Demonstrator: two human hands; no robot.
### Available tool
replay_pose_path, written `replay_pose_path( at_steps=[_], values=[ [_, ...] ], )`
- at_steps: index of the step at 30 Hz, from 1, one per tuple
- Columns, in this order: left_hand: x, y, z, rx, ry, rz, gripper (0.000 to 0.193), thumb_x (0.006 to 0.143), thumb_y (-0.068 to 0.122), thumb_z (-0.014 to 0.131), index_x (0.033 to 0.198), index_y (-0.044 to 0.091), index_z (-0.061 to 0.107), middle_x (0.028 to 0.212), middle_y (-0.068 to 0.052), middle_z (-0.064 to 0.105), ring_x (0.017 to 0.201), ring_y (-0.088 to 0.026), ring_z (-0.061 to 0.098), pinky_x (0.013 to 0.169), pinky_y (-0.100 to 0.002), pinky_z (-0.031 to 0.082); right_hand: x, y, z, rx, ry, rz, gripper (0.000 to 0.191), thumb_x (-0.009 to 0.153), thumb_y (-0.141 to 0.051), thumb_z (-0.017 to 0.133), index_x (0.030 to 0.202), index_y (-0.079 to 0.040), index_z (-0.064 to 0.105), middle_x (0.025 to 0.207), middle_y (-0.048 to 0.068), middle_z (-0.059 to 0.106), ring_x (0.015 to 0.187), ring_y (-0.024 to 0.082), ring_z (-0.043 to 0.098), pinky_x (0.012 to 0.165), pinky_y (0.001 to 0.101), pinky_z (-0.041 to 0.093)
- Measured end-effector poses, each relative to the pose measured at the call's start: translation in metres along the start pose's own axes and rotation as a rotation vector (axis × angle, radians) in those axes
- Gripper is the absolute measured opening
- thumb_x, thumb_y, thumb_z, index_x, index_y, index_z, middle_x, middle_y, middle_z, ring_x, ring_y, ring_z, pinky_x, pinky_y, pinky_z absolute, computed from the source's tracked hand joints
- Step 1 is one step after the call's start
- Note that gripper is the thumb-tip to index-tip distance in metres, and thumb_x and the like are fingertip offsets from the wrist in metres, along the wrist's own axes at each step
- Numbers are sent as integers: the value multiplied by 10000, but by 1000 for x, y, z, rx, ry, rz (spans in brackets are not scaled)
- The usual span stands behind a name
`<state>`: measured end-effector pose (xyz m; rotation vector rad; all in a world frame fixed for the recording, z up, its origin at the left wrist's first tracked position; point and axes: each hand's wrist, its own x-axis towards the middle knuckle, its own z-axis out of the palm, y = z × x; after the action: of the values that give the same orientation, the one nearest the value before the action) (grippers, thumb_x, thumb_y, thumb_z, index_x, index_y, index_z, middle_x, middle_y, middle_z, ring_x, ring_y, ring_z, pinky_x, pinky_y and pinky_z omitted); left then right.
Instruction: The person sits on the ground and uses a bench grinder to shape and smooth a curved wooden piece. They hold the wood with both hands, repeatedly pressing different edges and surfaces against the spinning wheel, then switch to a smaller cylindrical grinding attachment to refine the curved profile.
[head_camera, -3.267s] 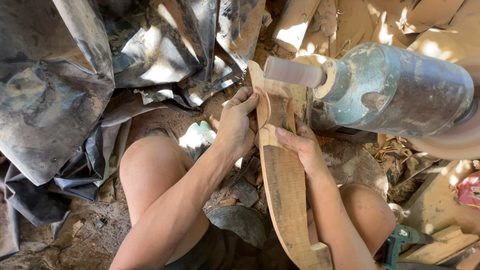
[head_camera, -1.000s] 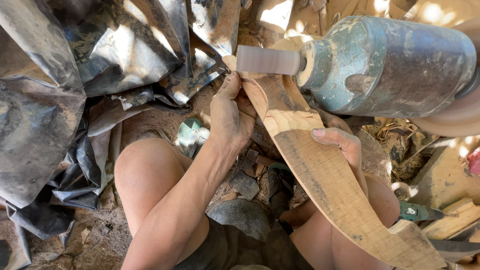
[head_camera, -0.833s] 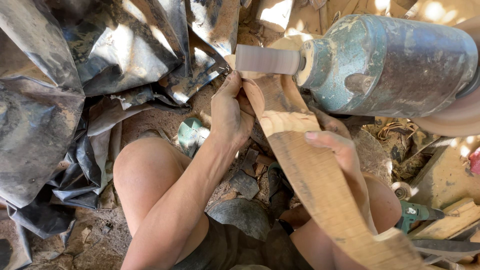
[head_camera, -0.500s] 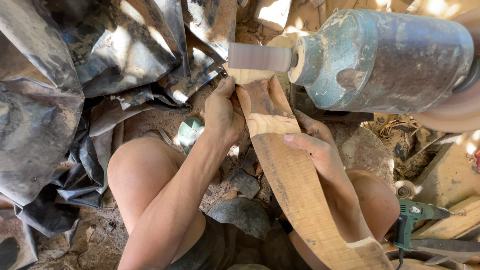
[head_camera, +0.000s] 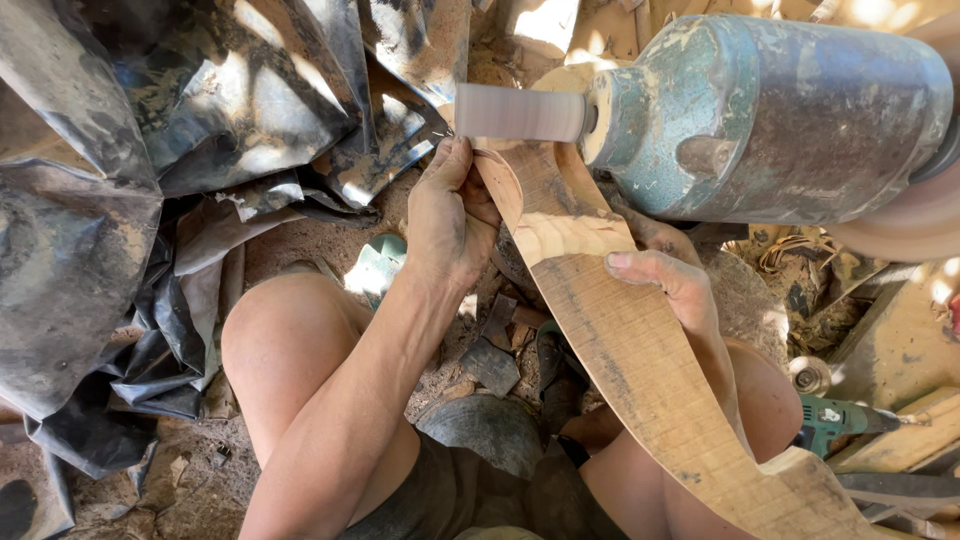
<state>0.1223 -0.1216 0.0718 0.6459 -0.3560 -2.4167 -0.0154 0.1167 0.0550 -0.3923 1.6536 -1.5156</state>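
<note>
A long curved piece of pale wood (head_camera: 640, 350) runs from the lower right up to the centre top. Its upper end presses against a blurred spinning sanding drum (head_camera: 520, 112) that sticks out of a worn teal motor housing (head_camera: 770, 110). My left hand (head_camera: 450, 215) grips the wood's upper left edge just below the drum. My right hand (head_camera: 665, 275) clamps the wood's right edge a little lower, thumb on top. Both my bare knees sit under the wood.
Crumpled black plastic sheeting (head_camera: 120, 200) fills the left and top. Dirt ground with stones and scraps (head_camera: 490, 365) lies between my legs. A green power drill (head_camera: 840, 425) and wooden boards (head_camera: 900, 440) lie at the lower right.
The wood has turned and shifted against the drum, its lower end swinging left, then back right. Both hands kept their grip; the right hand slid slightly along the edge.
</note>
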Motion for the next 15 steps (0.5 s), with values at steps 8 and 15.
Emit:
replay_pose_path(
  at_steps=[8,15],
  values=[
    [-2,-1,4,-23,-36,35,203,1112,178,411,1046,48,552,989,-77,696,892,-147,714,905,-346,624,-5,-12,10,402,64,194,457,844,-56,678,1289,47,666,1174,201,728,1033,218,703,882,332,579],
    [-4,-2,2,-43,-75,50,197,1115,177,420,1055,49,557,998,-89,697,909,-164,720,914,-366,625,-1,11,-10,164,-24,-29,319,928,-35,700,1215,97,652,1188,227,716,1077,232,714,923,336,605]
  ],
)
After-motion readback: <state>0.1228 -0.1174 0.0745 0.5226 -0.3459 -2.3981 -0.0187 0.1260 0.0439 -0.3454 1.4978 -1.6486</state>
